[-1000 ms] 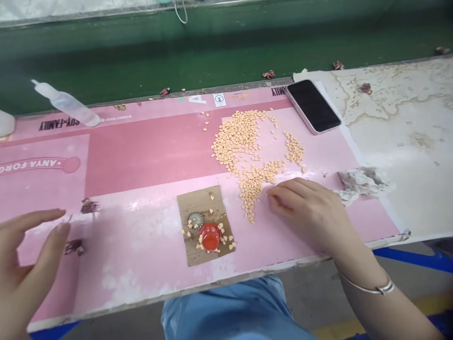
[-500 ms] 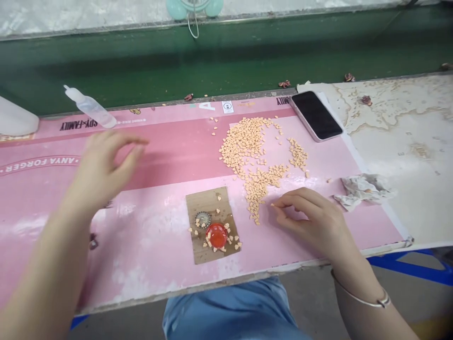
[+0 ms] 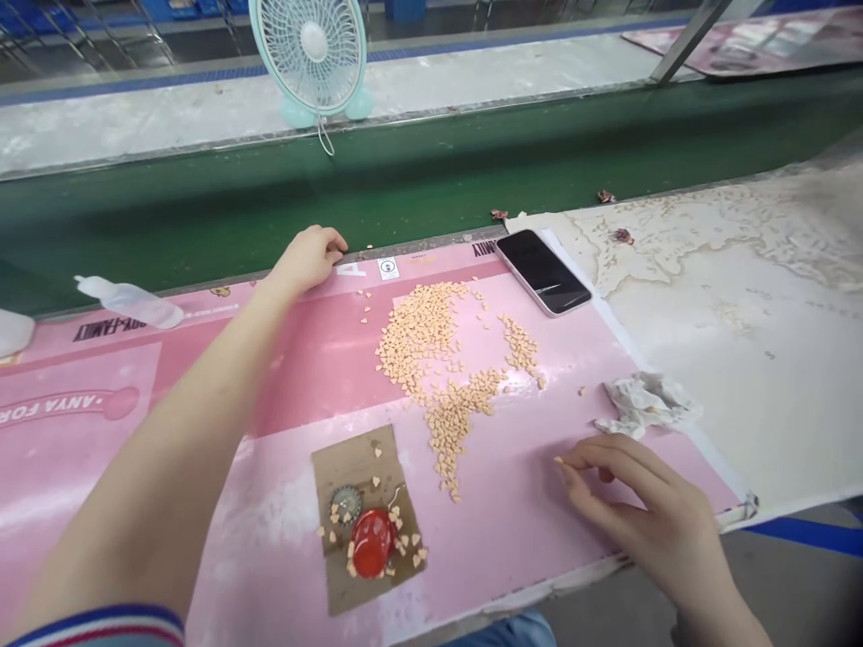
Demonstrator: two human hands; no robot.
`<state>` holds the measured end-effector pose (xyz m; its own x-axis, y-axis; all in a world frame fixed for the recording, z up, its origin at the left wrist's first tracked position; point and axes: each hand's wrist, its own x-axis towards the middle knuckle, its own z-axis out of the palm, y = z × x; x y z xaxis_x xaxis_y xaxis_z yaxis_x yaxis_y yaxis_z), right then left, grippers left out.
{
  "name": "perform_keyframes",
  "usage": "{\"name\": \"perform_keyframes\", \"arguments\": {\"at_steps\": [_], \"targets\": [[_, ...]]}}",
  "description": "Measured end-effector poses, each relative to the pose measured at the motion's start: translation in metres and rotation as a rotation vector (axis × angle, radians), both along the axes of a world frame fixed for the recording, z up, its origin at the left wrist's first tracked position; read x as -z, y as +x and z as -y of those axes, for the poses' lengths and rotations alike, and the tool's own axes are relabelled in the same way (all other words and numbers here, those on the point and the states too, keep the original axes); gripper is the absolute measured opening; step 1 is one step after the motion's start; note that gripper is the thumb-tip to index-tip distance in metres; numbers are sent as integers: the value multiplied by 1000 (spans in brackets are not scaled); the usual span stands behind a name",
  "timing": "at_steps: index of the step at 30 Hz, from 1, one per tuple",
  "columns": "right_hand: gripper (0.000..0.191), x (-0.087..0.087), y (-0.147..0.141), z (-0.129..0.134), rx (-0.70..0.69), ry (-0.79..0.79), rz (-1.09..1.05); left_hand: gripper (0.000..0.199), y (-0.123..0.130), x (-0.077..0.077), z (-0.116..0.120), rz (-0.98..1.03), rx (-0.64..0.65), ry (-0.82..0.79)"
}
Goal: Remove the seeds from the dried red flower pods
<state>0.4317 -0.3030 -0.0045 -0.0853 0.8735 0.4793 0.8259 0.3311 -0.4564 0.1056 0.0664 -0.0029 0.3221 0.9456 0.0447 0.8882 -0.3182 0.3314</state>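
My left hand (image 3: 311, 258) reaches to the far edge of the pink mat (image 3: 324, 359). Its fingers are bent together there, and whatever lies between them is hidden. At the front right, my right hand (image 3: 640, 503) pinches one small peach-coloured piece (image 3: 558, 460) between thumb and forefinger, just above the mat. A loose pile of the same small pieces (image 3: 422, 332) spreads over the mat to the left of it. Nearer me, a red cap (image 3: 373, 544) and a grey crimped bottle cap (image 3: 346, 504) rest on a brown card (image 3: 357, 593), with several pieces scattered around them.
A phone (image 3: 545, 271) lies behind the pile, and crumpled tissue (image 3: 647, 402) is beyond my right hand. A clear squeeze bottle (image 3: 131, 301) lies at the back left. Past the mat runs a green channel (image 3: 202, 198), with a pale blue fan (image 3: 314, 45) on the ledge behind.
My left hand has moved away from me and right, to the mat's far edge. My right hand still pinches its piece, now farther from the pile. The view has tilted up.
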Motion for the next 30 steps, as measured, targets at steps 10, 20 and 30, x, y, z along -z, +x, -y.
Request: {"name": "perform_keyframes", "arguments": {"at_steps": [10,20,30], "targets": [[12,13,-2,-12,23,-36,-196,40,54,1,-17,11,126,11],[14,14,-3,-15,24,-51,-253,42,45,-2,-10,13,109,-37],[14,12,-8,-17,23,-40,-286,41,54,-8,-6,33,117,-27]]}}
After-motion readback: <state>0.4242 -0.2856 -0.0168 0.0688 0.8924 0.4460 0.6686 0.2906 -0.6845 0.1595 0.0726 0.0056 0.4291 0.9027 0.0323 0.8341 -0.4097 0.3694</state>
